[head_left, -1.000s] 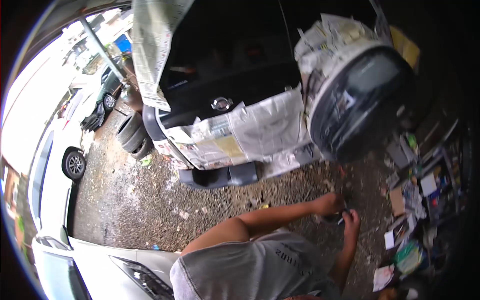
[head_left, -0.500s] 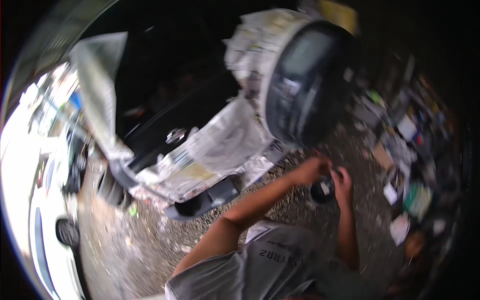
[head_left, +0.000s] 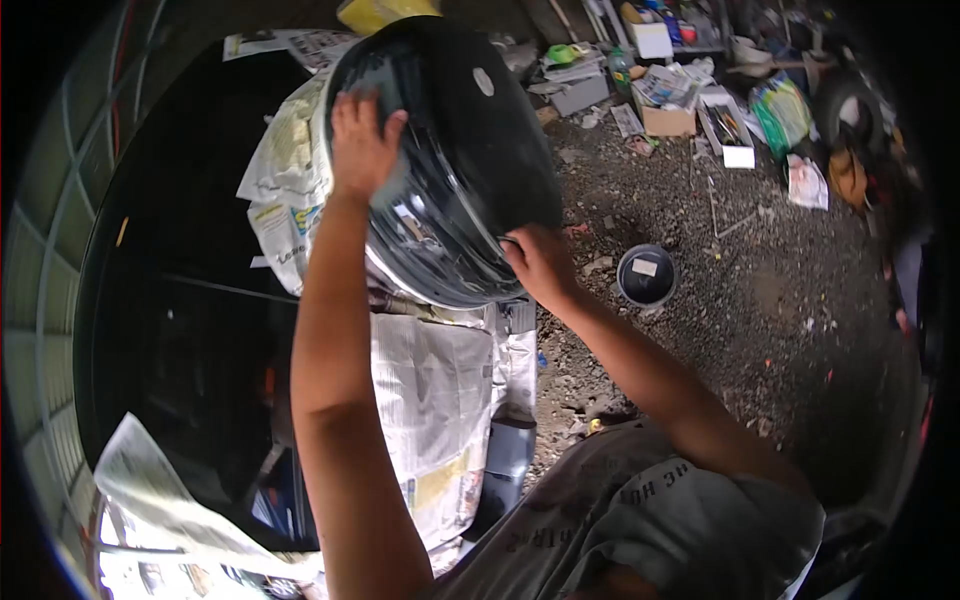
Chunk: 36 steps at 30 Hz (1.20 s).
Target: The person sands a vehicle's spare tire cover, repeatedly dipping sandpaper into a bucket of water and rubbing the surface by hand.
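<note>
My left hand point(head_left: 364, 145) lies with spread fingers on the upper left side of the glossy dark spare-wheel cover point(head_left: 440, 150). At the cover's lower right edge is my right hand point(head_left: 540, 265), its fingers bent at the rim; what they may hold there is too small to make out. Newspaper point(head_left: 285, 165) is tucked around the left side of the cover. More newspaper sheets point(head_left: 430, 390) hang below it over the back of the dark vehicle point(head_left: 180, 300).
A black bucket point(head_left: 647, 276) with a pale piece inside stands on the gravel point(head_left: 760, 290). Farther back are a cardboard box point(head_left: 668, 120), a white box with tools point(head_left: 727, 125), a green bag point(head_left: 782, 112) and a tire point(head_left: 850, 110). A grey bumper step point(head_left: 508, 450) sticks out below.
My view has turned toward the wheel cover. Both hands, earlier close together above the ground beside the vehicle, are now apart and on the cover.
</note>
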Each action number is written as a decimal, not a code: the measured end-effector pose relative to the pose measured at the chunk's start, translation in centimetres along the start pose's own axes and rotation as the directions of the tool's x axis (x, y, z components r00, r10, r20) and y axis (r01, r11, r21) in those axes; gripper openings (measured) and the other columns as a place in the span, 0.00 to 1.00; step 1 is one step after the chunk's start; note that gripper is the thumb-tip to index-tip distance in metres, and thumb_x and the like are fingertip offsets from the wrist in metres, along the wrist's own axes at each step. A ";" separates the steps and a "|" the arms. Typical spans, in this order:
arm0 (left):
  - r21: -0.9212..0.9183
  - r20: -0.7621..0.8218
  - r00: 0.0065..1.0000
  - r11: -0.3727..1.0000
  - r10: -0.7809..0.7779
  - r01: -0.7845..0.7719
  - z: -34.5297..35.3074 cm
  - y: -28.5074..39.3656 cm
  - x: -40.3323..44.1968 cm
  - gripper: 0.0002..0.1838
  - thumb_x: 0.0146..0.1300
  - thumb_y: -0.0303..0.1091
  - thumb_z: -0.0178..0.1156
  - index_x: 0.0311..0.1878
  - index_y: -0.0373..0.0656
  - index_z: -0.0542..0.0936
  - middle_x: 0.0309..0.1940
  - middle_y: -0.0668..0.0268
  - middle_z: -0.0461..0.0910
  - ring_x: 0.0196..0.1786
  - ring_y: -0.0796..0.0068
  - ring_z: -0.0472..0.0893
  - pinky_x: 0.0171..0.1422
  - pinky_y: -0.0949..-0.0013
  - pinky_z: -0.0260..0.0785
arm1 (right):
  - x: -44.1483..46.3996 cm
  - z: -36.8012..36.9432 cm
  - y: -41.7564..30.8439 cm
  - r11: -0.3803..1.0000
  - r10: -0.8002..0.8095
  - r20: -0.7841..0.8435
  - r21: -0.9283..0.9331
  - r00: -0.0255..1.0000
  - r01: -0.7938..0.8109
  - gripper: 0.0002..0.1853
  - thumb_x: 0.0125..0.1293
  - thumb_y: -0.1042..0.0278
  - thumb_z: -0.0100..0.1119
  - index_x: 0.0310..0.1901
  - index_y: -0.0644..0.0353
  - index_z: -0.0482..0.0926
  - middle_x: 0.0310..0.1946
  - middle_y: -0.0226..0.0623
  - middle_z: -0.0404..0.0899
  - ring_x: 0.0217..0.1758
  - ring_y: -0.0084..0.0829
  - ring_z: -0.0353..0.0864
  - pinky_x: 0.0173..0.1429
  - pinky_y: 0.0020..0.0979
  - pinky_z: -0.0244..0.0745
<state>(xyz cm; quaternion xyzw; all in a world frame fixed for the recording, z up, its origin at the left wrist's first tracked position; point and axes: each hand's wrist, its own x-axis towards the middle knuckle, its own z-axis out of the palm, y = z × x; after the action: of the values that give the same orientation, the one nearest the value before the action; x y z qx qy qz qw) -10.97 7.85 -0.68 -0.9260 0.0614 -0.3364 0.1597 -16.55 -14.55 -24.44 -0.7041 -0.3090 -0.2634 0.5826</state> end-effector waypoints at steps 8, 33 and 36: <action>-0.101 -0.148 0.987 0.992 0.063 -0.078 3.5 -2.4 1.1 0.41 0.73 0.61 0.47 0.76 0.37 0.58 0.78 0.46 0.51 0.81 0.41 0.43 0.83 0.51 0.38 | 0.7 6.9 0.4 0.989 -0.021 -0.082 -0.145 0.996 0.009 0.05 0.62 0.70 0.61 0.36 0.56 0.75 0.32 0.35 0.77 0.36 0.39 0.78 0.43 0.41 0.66; -0.150 -0.116 0.991 0.987 -0.074 0.056 1.3 -0.9 0.8 0.31 0.73 0.43 0.51 0.74 0.36 0.61 0.76 0.47 0.56 0.80 0.47 0.49 0.83 0.55 0.42 | 8.9 8.4 -2.3 0.960 -0.129 -0.220 -0.271 0.967 0.066 0.05 0.65 0.71 0.62 0.37 0.59 0.76 0.34 0.41 0.76 0.37 0.45 0.77 0.42 0.42 0.69; -0.153 -0.122 0.990 0.987 -0.069 0.050 1.3 -1.1 1.3 0.31 0.74 0.43 0.50 0.74 0.36 0.61 0.76 0.47 0.56 0.80 0.47 0.49 0.83 0.54 0.42 | 3.7 8.6 -0.6 0.958 -0.104 -0.204 -0.284 0.973 0.042 0.05 0.66 0.69 0.62 0.38 0.59 0.77 0.34 0.41 0.76 0.36 0.47 0.76 0.42 0.43 0.68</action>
<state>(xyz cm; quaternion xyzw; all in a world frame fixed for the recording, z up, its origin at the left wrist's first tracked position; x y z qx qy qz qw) -9.14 8.90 -0.54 -0.9135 0.0687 -0.3938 0.0754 -14.40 -5.54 -22.86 -0.7338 -0.2295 -0.4008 0.4981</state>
